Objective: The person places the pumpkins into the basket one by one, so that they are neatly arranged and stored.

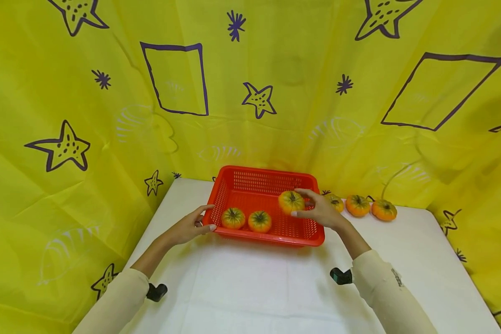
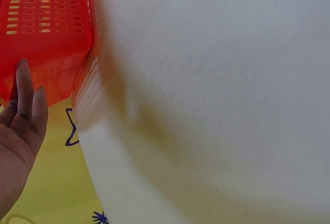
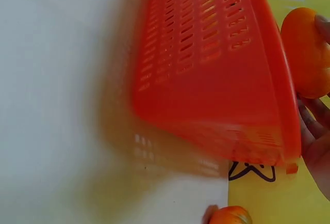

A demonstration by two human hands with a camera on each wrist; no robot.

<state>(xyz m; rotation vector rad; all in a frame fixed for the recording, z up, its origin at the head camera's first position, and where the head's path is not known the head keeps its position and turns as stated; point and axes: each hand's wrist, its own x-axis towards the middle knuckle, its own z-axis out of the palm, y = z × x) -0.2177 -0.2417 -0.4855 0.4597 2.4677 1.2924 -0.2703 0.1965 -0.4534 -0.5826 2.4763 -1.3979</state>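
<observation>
My right hand [image 1: 322, 211] holds a small orange-and-green pumpkin [image 1: 291, 202] between thumb and fingers, over the right part of a red plastic basket [image 1: 259, 235]. In the right wrist view this pumpkin [image 3: 305, 53] shows beyond the basket's rim, partly covered by the fingers. Two more pumpkins, one at the left [image 1: 233, 218] and one beside it [image 1: 260, 221], lie in the basket near its front wall. At the basket's left end is my left hand [image 1: 186, 228], its fingertips and thumb at the rim. The left wrist view shows its fingers [image 2: 24, 97] fairly straight against the outer wall.
Several pumpkins [image 1: 357, 205] stand in a row on the white table [image 1: 250, 287], right of the basket near the back edge. A yellow patterned curtain [image 1: 292, 139] hangs behind and on both sides. Dark devices [image 1: 341, 276] sit at both wrists.
</observation>
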